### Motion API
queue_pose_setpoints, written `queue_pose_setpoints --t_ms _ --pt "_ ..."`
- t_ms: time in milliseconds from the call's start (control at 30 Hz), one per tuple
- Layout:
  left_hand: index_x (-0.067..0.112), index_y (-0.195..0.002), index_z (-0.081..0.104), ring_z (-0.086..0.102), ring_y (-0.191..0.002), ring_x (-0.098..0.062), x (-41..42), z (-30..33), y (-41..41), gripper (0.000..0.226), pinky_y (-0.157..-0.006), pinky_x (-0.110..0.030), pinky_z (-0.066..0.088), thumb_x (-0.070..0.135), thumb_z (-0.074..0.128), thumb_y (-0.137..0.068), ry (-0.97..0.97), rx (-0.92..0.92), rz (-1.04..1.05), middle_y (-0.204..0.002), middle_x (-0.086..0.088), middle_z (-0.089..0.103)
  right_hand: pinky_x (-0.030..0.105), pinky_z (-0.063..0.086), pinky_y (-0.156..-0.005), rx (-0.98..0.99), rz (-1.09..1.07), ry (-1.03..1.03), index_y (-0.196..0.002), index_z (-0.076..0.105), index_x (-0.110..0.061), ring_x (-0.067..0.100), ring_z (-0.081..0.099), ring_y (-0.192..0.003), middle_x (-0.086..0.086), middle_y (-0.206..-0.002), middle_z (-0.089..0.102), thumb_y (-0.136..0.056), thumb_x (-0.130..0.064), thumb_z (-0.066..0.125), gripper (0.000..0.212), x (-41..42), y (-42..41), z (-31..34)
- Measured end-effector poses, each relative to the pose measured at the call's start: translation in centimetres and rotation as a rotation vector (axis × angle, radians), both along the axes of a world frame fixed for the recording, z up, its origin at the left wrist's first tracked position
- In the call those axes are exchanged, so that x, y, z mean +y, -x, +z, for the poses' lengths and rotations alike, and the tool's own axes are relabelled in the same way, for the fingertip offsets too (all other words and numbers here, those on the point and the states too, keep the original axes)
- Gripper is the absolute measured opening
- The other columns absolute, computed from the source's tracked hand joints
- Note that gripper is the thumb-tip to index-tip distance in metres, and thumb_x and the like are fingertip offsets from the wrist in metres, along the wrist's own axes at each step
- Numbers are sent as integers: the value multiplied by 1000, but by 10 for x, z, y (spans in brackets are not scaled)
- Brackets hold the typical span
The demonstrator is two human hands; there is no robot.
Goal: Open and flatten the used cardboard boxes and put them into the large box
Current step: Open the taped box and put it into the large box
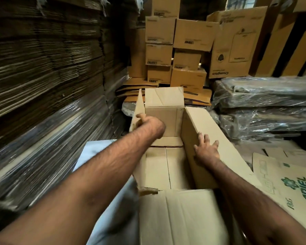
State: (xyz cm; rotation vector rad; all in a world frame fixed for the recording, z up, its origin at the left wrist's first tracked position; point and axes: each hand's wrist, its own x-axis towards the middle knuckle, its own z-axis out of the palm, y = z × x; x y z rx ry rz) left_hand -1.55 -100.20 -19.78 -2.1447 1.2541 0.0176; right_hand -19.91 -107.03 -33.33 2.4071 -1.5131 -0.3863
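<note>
Open brown cardboard box (pixel 168 167) at centre, mouth upward, flaps spread; inside, flat cardboard sheets (pixel 159 167) lying on the bottom. Left hand (pixel 145 121) at the far left flap (pixel 139 110), thumb curled over its edge, fingers hidden behind the cardboard: grip clenched on that flap. Right hand (pixel 206 147) laid on the right flap (pixel 217 138), fingers spread and straight, pressing flat, grip released. Far flap (pixel 163 96) standing upright, creased near its top. Near flap (pixel 180 216) folded toward the camera, torn at its left corner.

Left of the box, tall stacks of flattened cardboard (pixel 46 68), lower layers wrapped in shiny plastic film. Beyond the box, small brown cartons (pixel 173 50) piled against one another, with flattened sheets beneath them. Further right, a larger carton printed "Crompton" (pixel 235 45), upside down. Right of the box, plastic-wrapped cardboard bundles (pixel 265 106) stacked in layers. Near right, a flattened Ariel carton (pixel 290 184) with green lettering, lying just beside the right flap. Pale sheet (pixel 97 151) under the left forearm, blurred.
</note>
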Motion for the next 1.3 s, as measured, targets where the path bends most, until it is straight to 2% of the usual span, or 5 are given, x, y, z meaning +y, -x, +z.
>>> queue_pose_setpoints --t_ms 300,600,767,933,1300 --pt "3 -156 14 35 -142 -33 51 -77 -42 84 -115 -37 32 51 50 -97 215 579 355 -159 -15 29 45 50 -85 -634 -244 121 -127 44 -11 35 50 -115 16 -125 47 -91 -41 58 48 0 4 0" --pt "1 -123 58 55 -96 -25 60 -118 -39 29 -80 -31 46 9 50 -97 709 1100 606 -107 -12 58 28 45 -73 -702 -489 -343 -118 63 -5 31 63 -108 12 -117 66 -86 -23 63 36 -8 4 2" --pt "5 -98 56 58 -87 -26 59 -116 -42 9 -77 -33 49 6 53 -91 806 1075 606 -101 -15 61 28 44 -72 -792 -451 -350 -115 61 -1 32 63 -107 16 -116 65 -87 -17 61 32 -2 7 11" --pt "6 -114 65 67 -95 -35 45 -92 -63 53 -87 -45 58 24 54 -65 1001 1082 557 -108 -17 70 31 46 -74 -940 -399 -203 -107 64 1 37 64 -103 21 -111 67 -87 -13 60 24 -7 6 38" --pt "1 -125 62 60 -115 -38 48 -39 -91 40 -83 -37 47 27 58 -95 1120 701 433 -125 -21 64 38 51 -83 -999 -397 -10 -113 66 3 38 65 -106 25 -114 67 -89 -18 65 32 -10 17 102"
